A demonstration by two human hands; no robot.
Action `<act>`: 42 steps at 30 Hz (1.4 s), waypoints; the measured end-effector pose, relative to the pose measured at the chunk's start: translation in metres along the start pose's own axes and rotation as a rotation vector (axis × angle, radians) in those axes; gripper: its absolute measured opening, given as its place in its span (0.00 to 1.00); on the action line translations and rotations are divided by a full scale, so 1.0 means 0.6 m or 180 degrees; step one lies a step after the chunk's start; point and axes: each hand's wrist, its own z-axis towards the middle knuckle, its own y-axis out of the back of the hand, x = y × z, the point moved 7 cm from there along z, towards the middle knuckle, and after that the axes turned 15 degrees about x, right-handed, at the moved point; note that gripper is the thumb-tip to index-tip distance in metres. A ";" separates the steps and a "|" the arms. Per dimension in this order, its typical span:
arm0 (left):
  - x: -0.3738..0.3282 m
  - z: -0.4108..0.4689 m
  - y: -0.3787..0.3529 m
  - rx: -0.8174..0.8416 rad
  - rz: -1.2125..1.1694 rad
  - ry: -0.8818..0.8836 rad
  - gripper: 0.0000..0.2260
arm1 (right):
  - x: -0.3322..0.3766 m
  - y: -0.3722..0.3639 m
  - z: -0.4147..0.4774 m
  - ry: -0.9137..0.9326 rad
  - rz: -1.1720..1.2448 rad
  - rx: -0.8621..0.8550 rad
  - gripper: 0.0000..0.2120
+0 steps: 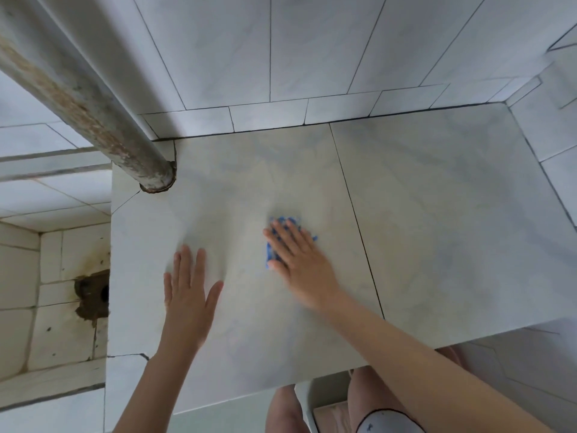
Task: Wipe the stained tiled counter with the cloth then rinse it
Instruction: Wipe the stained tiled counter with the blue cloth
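Note:
The tiled counter point(437, 214) fills the middle of the head view, pale grey-beige with dark grout lines. A small blue cloth point(271, 251) lies on it near the centre. My right hand point(296, 260) presses flat on the cloth with straight fingers, covering most of it; blue shows past the fingertips and beside the thumb. My left hand point(189, 289) rests flat on the bare counter to the left, fingers spread, holding nothing.
A thick rusty pipe point(93, 114) comes down into the counter's back-left corner. A tiled basin with a stained drain hole point(93, 295) lies lower on the left. Tiled walls close the back and right. My knees point(312, 407) show below the front edge.

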 end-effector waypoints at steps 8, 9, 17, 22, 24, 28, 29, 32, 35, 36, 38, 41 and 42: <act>-0.105 -0.008 -0.055 0.0168 0.0301 -0.0486 0.31 | -0.353 0.062 -0.151 -0.1776 0.0414 -0.0022 0.39; -0.120 -0.009 -0.064 0.0205 0.0359 -0.0542 0.31 | -0.378 0.061 -0.174 -0.1960 0.0426 -0.0013 0.39; -0.163 -0.013 -0.093 0.0164 0.0356 -0.0497 0.33 | -0.251 0.008 -0.165 -0.1657 0.0498 0.0013 0.28; -0.161 -0.016 -0.095 0.0212 0.0449 -0.0502 0.35 | -0.085 -0.023 -0.165 -0.0582 0.0444 0.0162 0.25; -0.164 -0.021 -0.099 0.0241 0.0433 -0.0448 0.35 | -0.108 -0.017 -0.175 -0.0451 0.0346 0.0252 0.25; -0.195 -0.040 -0.122 0.0324 0.0455 -0.0474 0.34 | -0.267 0.009 -0.222 -0.1039 0.0541 0.0234 0.30; -0.206 -0.045 -0.129 0.0349 0.0458 -0.0520 0.34 | -0.314 0.017 -0.243 -0.1281 0.0579 0.0217 0.31; -0.234 -0.058 -0.145 0.0392 0.0431 -0.0599 0.33 | -0.434 0.034 -0.327 -0.1988 0.0446 0.0129 0.32; -0.243 -0.064 -0.150 0.0384 0.0329 -0.0550 0.32 | -0.500 0.006 -0.378 -0.2506 0.0253 0.0297 0.34; -0.244 -0.065 -0.151 0.0372 0.0326 -0.0547 0.32 | -0.501 -0.003 -0.376 -0.2608 0.0268 0.0289 0.36; -0.241 -0.065 -0.152 0.0347 0.0371 -0.0557 0.32 | -0.459 -0.004 -0.350 -0.2737 0.0364 0.0223 0.29; -0.240 -0.068 -0.153 0.0294 0.0474 -0.0600 0.30 | -0.308 -0.007 -0.292 -0.1934 0.0226 -0.0112 0.24; -0.239 -0.070 -0.154 0.0298 0.0521 -0.0607 0.30 | -0.249 -0.013 -0.279 -0.1621 0.0348 -0.0079 0.25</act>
